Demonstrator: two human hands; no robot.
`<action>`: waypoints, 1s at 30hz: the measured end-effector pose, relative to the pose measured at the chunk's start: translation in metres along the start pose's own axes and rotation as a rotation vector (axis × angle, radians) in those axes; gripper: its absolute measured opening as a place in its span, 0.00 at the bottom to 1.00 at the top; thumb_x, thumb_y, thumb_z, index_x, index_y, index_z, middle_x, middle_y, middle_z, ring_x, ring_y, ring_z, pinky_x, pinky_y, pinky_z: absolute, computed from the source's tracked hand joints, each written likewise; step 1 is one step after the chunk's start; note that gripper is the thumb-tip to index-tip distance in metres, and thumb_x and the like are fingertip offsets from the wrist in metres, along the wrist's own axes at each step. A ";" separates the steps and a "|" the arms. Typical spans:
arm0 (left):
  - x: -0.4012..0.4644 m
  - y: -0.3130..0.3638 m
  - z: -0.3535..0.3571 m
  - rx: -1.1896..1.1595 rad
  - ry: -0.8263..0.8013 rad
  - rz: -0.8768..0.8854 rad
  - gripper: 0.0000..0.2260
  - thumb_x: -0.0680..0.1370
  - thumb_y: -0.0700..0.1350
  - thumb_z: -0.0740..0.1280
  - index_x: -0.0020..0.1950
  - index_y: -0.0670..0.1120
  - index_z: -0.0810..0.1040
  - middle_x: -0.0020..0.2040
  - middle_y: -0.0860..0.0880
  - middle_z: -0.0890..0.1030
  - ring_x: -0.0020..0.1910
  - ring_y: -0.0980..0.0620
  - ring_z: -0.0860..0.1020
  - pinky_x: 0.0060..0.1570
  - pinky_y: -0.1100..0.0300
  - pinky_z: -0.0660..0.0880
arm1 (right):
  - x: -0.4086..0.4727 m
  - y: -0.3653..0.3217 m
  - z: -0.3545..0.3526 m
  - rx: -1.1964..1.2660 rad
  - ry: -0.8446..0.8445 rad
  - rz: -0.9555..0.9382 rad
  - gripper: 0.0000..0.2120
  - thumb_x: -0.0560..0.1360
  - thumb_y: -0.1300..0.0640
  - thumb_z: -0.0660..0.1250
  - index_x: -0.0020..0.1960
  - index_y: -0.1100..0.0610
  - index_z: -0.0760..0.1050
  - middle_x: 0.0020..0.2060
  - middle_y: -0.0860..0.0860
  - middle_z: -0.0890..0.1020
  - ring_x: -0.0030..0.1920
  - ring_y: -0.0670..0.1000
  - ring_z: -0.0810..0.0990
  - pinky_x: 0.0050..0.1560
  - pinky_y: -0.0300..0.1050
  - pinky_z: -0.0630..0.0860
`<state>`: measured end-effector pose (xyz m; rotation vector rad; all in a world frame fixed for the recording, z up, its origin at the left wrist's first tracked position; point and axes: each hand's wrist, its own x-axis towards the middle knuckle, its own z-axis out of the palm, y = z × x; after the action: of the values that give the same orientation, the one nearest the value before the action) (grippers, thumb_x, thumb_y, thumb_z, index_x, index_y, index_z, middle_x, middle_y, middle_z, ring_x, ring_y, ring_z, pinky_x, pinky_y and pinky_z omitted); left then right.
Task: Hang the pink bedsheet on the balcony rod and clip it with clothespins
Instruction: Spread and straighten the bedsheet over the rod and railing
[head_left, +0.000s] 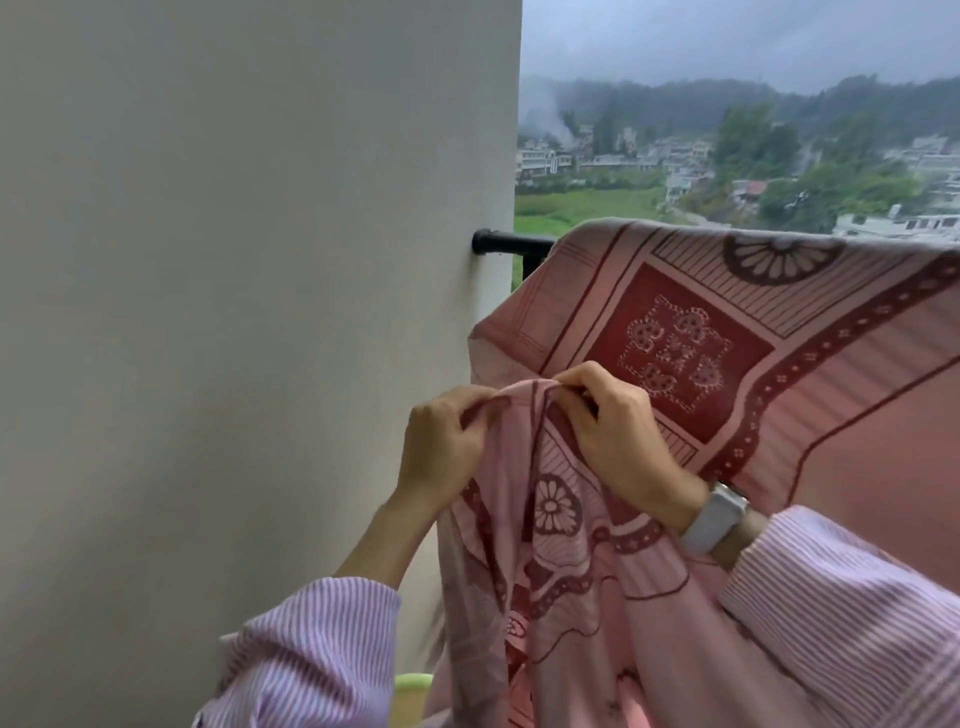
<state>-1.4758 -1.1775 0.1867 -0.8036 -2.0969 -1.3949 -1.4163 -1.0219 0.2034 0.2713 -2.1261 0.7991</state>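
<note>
One pink bedsheet (727, 374) is counted, draped over one black rod (511, 244) whose bare end is seen at about ten o'clock from the sheet's dark red square. Two hands are counted on the cloth: one left hand (441, 441) at nine o'clock of the gathered edge and one right hand (618, 431) at three o'clock of it. Two striped sleeves are seen, one (306, 654) at seven o'clock and one (852, 613) at four o'clock. One white wristband (714, 519) is counted. One pale green object (413, 686), perhaps a basket rim, is partly seen at six o'clock.
</note>
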 end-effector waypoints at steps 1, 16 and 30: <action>0.006 0.004 -0.001 -0.023 0.039 -0.008 0.04 0.73 0.40 0.69 0.46 0.43 0.83 0.40 0.50 0.83 0.36 0.61 0.76 0.39 0.70 0.73 | -0.008 0.001 -0.003 0.003 -0.031 0.023 0.04 0.74 0.60 0.66 0.48 0.59 0.75 0.39 0.45 0.78 0.38 0.45 0.79 0.41 0.28 0.74; 0.109 0.073 -0.013 0.197 0.322 0.141 0.08 0.76 0.42 0.65 0.50 0.42 0.82 0.40 0.44 0.80 0.36 0.54 0.70 0.30 0.67 0.61 | 0.040 0.011 -0.109 -0.557 -0.002 -0.009 0.10 0.76 0.53 0.63 0.46 0.59 0.76 0.38 0.54 0.83 0.38 0.58 0.80 0.36 0.48 0.75; 0.251 0.201 0.018 0.097 0.319 0.343 0.13 0.79 0.48 0.58 0.58 0.41 0.70 0.50 0.44 0.80 0.45 0.45 0.80 0.43 0.59 0.73 | 0.242 -0.009 -0.246 -0.873 0.369 -0.140 0.14 0.79 0.54 0.55 0.48 0.61 0.76 0.42 0.57 0.80 0.37 0.56 0.77 0.39 0.44 0.71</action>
<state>-1.5124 -1.0493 0.4792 -0.7966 -1.6786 -1.1425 -1.4099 -0.8545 0.5053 -0.1807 -1.8748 -0.1912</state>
